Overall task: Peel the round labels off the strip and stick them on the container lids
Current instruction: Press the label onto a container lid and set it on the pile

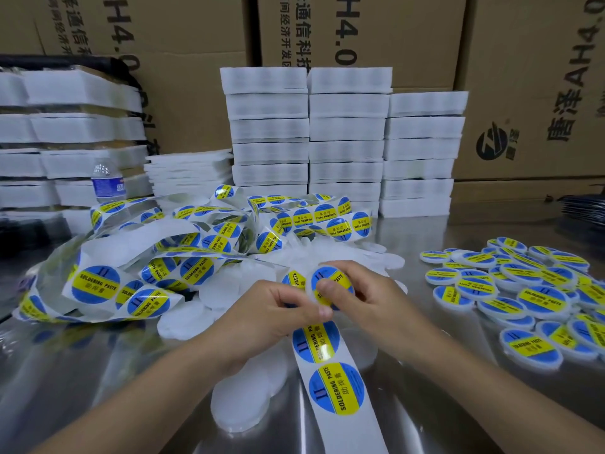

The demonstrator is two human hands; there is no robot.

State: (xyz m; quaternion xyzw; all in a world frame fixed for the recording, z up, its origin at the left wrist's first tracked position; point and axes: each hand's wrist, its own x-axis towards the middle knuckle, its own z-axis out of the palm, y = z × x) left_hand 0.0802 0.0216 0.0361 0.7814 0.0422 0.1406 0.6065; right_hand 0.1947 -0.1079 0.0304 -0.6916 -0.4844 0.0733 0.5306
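Round label (342, 278) | blue, yellow band | left hand (262, 309), right hand (373, 299) pinching

Round labels (336, 388): blue with a yellow band bearing black lettering, on a white strip (347, 434). Lids (528, 350): white. Table (98, 371): reflective silver. Cartons (196, 44): brown, black print.

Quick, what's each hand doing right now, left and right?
Left hand: fingers pinch the label strip.
Right hand: fingers curled round the labelled lid, thumb pressing on its label.
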